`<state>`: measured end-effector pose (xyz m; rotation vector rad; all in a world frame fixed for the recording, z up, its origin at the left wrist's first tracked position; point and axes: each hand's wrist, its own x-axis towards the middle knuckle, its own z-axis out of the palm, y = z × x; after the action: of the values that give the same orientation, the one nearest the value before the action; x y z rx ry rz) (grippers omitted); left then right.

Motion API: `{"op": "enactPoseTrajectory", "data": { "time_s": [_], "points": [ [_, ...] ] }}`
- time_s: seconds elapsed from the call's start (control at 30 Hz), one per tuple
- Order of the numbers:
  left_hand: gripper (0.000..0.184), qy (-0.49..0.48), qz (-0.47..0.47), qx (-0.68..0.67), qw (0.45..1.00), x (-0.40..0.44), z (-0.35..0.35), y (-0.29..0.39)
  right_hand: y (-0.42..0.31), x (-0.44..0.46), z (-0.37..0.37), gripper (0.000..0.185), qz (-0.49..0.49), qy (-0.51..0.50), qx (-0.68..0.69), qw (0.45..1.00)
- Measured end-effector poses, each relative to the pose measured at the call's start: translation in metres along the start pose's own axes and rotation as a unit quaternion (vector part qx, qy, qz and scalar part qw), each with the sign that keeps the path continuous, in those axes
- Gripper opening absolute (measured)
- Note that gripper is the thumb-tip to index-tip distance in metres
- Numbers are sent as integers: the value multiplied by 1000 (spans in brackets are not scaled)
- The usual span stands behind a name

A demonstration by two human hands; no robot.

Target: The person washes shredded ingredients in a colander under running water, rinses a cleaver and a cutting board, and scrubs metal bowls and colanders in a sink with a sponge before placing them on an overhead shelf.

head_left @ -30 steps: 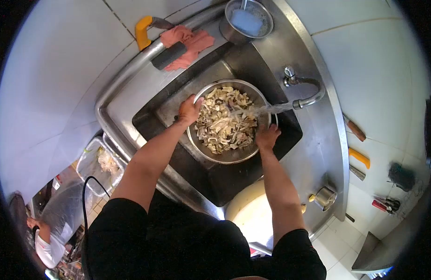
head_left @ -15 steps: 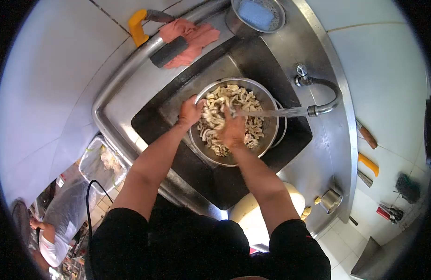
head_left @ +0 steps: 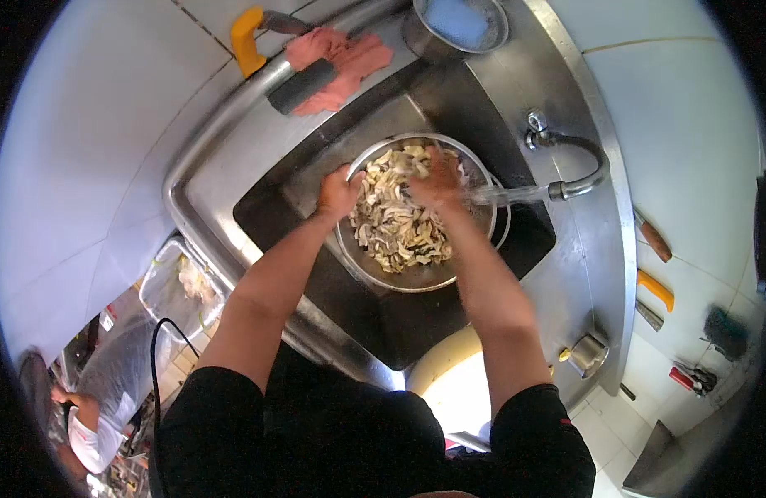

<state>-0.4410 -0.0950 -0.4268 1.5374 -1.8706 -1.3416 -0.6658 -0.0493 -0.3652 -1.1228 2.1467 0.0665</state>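
A round metal bowl (head_left: 481,226) stands in the sink, full of wet, pale yellowish strips of food (head_left: 400,224) whose exact kind I cannot make out. My left hand (head_left: 339,192) grips the bowl's left rim, thumb on the inside. Inside the bowl on the upper right, my right hand (head_left: 437,183) is among the strips, its fingers smeared by motion and partly hidden. Water runs from the curved faucet (head_left: 578,187) at the right, landing by my right hand and wrist.
The steel sink (head_left: 209,195) surrounds the bowl. A pink cloth (head_left: 350,66) lies on its upper edge near a yellow-handled tool (head_left: 247,41). A metal pot (head_left: 433,46) holds something blue. A pale round container (head_left: 449,382) and a metal cup (head_left: 589,355) are nearby. A person (head_left: 97,432) is at lower left.
My right hand has moved from the middle of the bowl to its upper right, shifting the strips. My left hand stays on the rim. The water keeps running.
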Motion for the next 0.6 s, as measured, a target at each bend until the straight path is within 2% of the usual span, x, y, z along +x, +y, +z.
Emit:
{"op": "enactPoseTrajectory", "data": {
  "time_s": [0.07,0.1,0.13,0.2,0.27,0.3,0.37,0.43,0.47,0.53,0.57,0.6],
  "points": [
    [31,9,14,-10,1000,0,3,-3,-28,-12,29,86,-38,46,16,998],
    [31,17,24,-21,999,0,4,-6,-45,-29,32,84,-84,53,-92,991],
    [31,-3,-6,-35,999,0,5,-7,-55,-44,35,82,-108,37,-130,985],
    [30,-1,-5,-34,999,-3,3,-7,-63,-65,37,80,-133,24,-167,977],
    [29,-4,-18,-14,1000,-1,4,-11,-64,-77,36,74,-203,-46,-276,938],
    [29,-2,-16,-16,1000,-1,2,-8,-58,-79,38,74,-203,-43,-278,938],
    [29,-4,-19,30,999,-2,-3,-1,-38,-73,43,65,-151,-25,-177,972],
    [29,16,-3,4,1000,-3,1,-5,-7,-56,51,60,-136,-7,-156,978],
    [29,28,15,-19,999,-5,3,-9,27,-33,80,58,-116,2,142,983],
    [29,18,3,-26,999,-3,4,-13,26,-35,59,58,-83,13,426,901],
    [29,6,-7,-33,999,-1,5,-15,23,-41,38,57,-106,36,159,981],
    [29,8,-8,-35,999,0,3,-14,8,-51,8,57,-121,55,-121,984]
  ]
}}
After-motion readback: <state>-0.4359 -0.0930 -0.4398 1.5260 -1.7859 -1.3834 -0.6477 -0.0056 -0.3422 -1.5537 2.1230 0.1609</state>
